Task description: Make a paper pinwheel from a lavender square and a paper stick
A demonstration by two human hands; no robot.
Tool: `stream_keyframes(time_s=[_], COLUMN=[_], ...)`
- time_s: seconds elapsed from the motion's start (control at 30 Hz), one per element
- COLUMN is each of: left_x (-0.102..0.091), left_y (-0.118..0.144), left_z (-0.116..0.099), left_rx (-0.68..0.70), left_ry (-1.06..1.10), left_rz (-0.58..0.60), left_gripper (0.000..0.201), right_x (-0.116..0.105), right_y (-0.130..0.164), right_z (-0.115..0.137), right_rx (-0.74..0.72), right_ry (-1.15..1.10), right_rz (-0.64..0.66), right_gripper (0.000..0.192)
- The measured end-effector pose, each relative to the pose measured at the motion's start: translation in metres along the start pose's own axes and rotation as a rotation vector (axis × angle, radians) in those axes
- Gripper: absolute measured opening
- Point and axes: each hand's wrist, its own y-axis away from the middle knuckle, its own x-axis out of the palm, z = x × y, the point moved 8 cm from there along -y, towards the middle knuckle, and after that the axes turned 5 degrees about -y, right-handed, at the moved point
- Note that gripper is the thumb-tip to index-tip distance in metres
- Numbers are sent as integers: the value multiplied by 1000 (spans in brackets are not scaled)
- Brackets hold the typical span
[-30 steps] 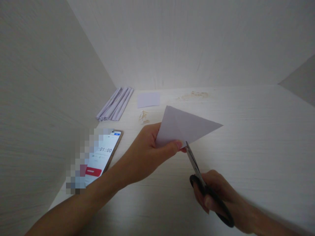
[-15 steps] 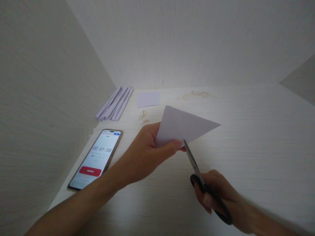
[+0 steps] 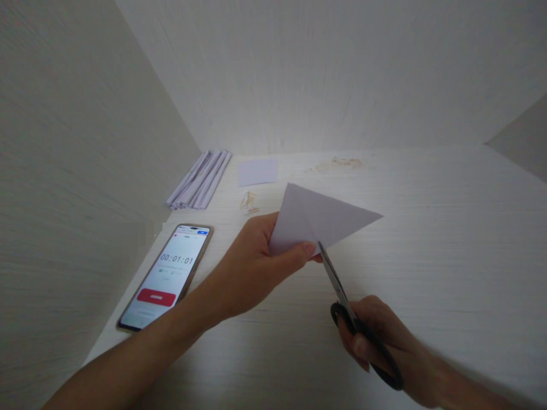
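My left hand (image 3: pixel 265 267) pinches a white folded sheet of paper (image 3: pixel 318 213) by its lower left side, thumb on top and fingers mostly hidden beneath. The paper is held above the table, with a sharp point toward the right. My right hand (image 3: pixel 380 336) grips black-handled scissors (image 3: pixel 339 290), its fingers in the handle loops. The scissor tips meet the paper's lower edge, just right of my left thumb. How far the blades are parted is hard to make out.
A phone (image 3: pixel 166 279) showing a running timer lies left of my left forearm. Behind it are several rolled paper tubes (image 3: pixel 200 179). Toward the back wall lie a small paper rectangle (image 3: pixel 257 172), a little pile of thin tan bits (image 3: pixel 250 203) and more scattered tan bits (image 3: pixel 346 163).
Both hands, the paper and the scissors have stayed almost still. On the phone, the timer has gone from 00:01:00 to 00:01:01.
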Motion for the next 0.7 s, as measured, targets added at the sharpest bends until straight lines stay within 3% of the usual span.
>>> stream_keyframes(time_s=[0.7], left_x=[-2], left_y=[-3], left_z=[3], left_rx=[-4], left_ry=[98], left_rz=[-43], left_gripper=[11], right_x=[-2], right_y=[-4], right_z=[3], right_rx=[-27], right_ry=[-15], right_rz=[10], right_gripper=[56])
